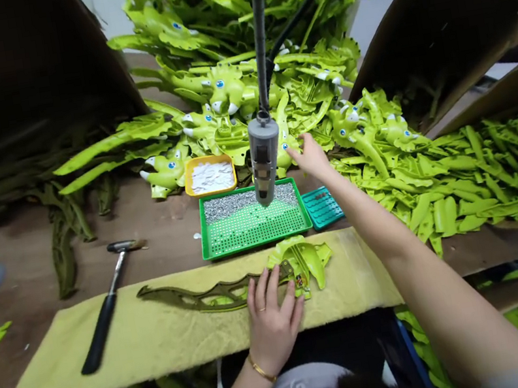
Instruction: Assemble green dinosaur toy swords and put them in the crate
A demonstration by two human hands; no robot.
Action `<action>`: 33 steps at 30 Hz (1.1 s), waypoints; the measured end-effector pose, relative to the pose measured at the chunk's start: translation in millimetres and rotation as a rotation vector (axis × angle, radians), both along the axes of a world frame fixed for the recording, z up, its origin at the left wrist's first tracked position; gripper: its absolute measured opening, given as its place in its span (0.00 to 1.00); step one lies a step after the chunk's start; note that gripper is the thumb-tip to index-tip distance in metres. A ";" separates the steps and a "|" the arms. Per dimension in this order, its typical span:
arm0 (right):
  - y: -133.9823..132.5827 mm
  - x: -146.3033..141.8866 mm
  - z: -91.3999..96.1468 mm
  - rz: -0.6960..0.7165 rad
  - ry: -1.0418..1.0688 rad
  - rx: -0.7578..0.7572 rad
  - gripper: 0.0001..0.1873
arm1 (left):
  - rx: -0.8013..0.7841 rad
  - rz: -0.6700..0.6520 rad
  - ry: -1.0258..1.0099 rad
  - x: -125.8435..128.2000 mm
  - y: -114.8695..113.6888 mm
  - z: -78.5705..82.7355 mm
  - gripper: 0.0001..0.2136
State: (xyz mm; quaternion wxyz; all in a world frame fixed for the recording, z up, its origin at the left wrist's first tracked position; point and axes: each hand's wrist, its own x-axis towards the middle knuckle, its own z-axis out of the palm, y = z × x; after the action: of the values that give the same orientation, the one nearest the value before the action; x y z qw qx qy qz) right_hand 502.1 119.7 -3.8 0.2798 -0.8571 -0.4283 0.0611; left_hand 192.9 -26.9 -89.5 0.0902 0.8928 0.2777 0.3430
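Note:
My left hand (pixel 274 317) lies with its fingers spread over the join of an olive-brown toy sword blade (pixel 207 297) and a lime-green dinosaur-head half (pixel 312 258). The half's hollow inside faces up, and both parts rest on a yellow cloth (pixel 166 352). My right hand (pixel 311 157) is stretched out to the pile, its fingers apart beside a green dinosaur-head piece (pixel 285 150) with a blue eye. Whether those fingertips touch the piece I cannot tell. A grey electric screwdriver (pixel 266 153) hangs just left of that hand.
A green perforated tray (pixel 256 237) holds small metal screws. Near it are a yellow dish (pixel 190 189) of white bits and a teal tray (pixel 322 210). A hammer (pixel 111 318) lies left. Green parts (pixel 447 189) pile up right; cardboard boxes (pixel 439 25) flank the bench.

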 end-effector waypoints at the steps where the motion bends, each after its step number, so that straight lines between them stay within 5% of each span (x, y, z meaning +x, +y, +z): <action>1: 19.1 -2.2 -3.9 -0.036 -0.032 -0.047 0.37 | 0.007 0.006 -0.012 -0.1 0.3 -0.5 0.10; 5: 63.1 -13.2 -16.7 -0.208 -0.043 -0.232 0.46 | 0.012 0.029 -0.038 -0.3 0.0 0.0 0.09; 11: 78.4 3.8 -11.8 -0.285 0.137 -0.219 0.55 | 0.020 0.035 -0.018 -1.8 -1.6 3.0 0.09; 16: 60.6 5.5 -9.4 -0.363 0.094 0.022 0.44 | 0.039 0.031 -0.003 -2.8 -1.8 6.0 0.09; 19: 49.5 13.7 -6.5 -0.300 0.060 0.154 0.29 | 0.038 0.026 -0.018 -2.0 -1.9 5.5 0.10; 22: 34.7 38.9 8.9 -0.228 0.105 0.409 0.25 | -0.005 0.009 -0.009 -2.2 -1.4 5.4 0.10; 24: 9.3 60.9 23.1 -0.222 0.157 0.652 0.31 | -0.037 -0.003 0.023 -3.6 -0.8 6.3 0.11; 27: -64.6 80.5 38.2 -0.220 0.136 0.727 0.40 | -0.106 -0.019 0.086 -7.6 -0.4 9.9 0.11; 29: -130.8 70.8 41.1 -0.017 0.149 0.744 0.33 | -0.233 -0.059 0.077 -10.0 -2.5 15.5 0.13; 33: -237.6 -6.7 26.3 0.324 0.348 0.360 0.13 | -0.877 -0.387 -0.147 -8.1 -14.5 32.7 0.35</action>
State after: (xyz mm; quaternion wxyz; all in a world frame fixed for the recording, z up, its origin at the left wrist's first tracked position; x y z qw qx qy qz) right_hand 495.4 -117.9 22.5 0.4829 -0.6908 -0.5091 0.1742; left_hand 184.8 -41.4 -56.8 0.5394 0.7794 0.2180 0.2325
